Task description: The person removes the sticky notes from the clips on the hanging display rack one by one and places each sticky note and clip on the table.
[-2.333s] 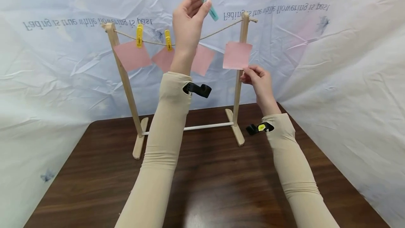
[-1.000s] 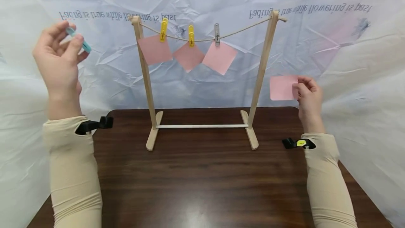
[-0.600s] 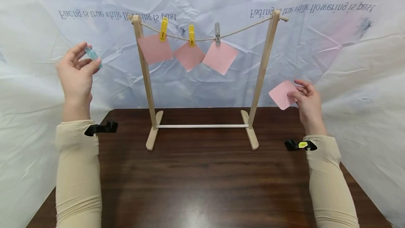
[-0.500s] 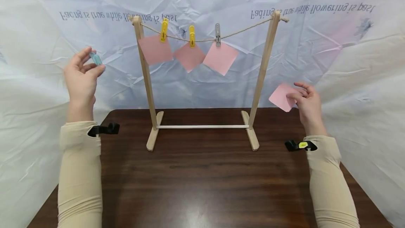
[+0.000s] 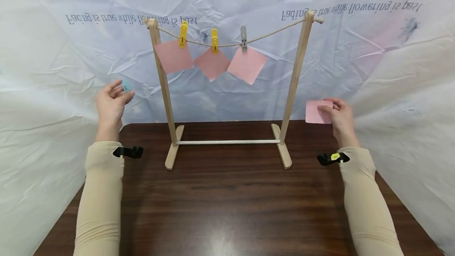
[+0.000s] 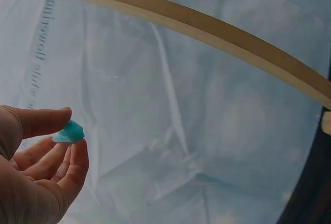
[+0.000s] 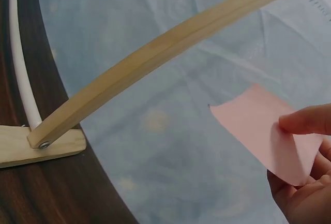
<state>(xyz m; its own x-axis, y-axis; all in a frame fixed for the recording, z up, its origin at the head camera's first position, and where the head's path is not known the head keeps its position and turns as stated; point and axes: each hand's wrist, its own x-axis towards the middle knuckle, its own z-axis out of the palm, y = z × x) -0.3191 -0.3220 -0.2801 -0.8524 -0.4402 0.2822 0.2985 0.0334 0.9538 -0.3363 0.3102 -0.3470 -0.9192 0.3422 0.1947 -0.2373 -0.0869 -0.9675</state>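
My left hand (image 5: pixel 111 104) pinches a teal clothespin (image 5: pixel 126 86) between thumb and fingertips, left of the wooden rack. Seen from the left wrist, the clothespin (image 6: pixel 70 132) points away, so its length is foreshortened. On the other side, my right hand (image 5: pixel 342 118) holds a square pink paper (image 5: pixel 314 112) by one side, thumb on its near face; the paper (image 7: pixel 258 125) bends slightly in the right wrist view. Three pink papers hang from the rope (image 5: pixel 273 32): one under a yellow clothespin (image 5: pixel 183 34), one under another yellow clothespin (image 5: pixel 215 41), one under a grey clothespin (image 5: pixel 243 38).
The rack's left post (image 5: pixel 164 86) and right post (image 5: pixel 296 82) stand on wooden feet, joined low by a white rod (image 5: pixel 227 142). Beneath is a dark wood table (image 5: pixel 227 192). A pale printed cloth (image 5: pixel 227 102) hangs behind and at both sides.
The left hand first withdrew from the rope to the far left with the clothespin, then came lower and inward. The right hand moved outward and down, and its paper turned. The hanging papers stayed.
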